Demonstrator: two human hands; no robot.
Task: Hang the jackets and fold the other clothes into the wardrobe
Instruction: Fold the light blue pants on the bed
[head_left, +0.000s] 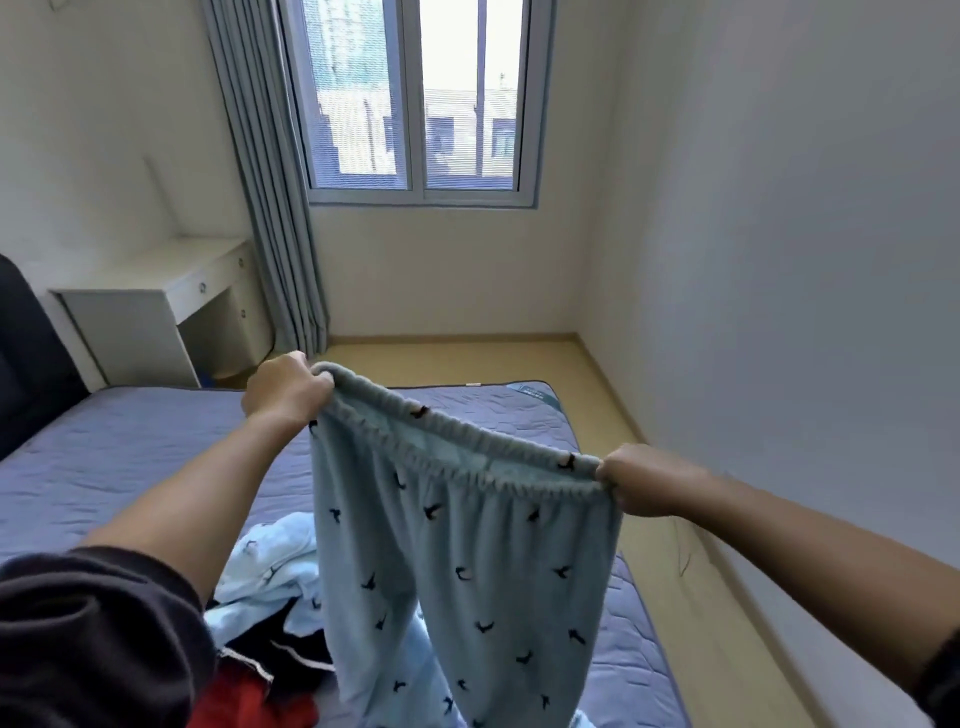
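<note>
Light blue pyjama trousers (467, 561) with small dark bird prints hang in the air above the bed (130, 457). My left hand (285, 392) grips the left end of their elastic waistband. My right hand (644, 480) grips the right end, so the waistband is stretched wide between them. Both legs hang down and run out of view at the bottom. Below them on the bed lies a heap of clothes: a pale blue printed garment (270, 566), a dark garment (291, 649) with a white stripe, and something red (244, 701).
The bed has a purple-blue quilted cover and a dark headboard (26, 353) at the left. A white desk (171, 306) with drawers stands by the grey curtain (270, 208) and window (415, 98). A strip of wooden floor (691, 571) runs between bed and right wall.
</note>
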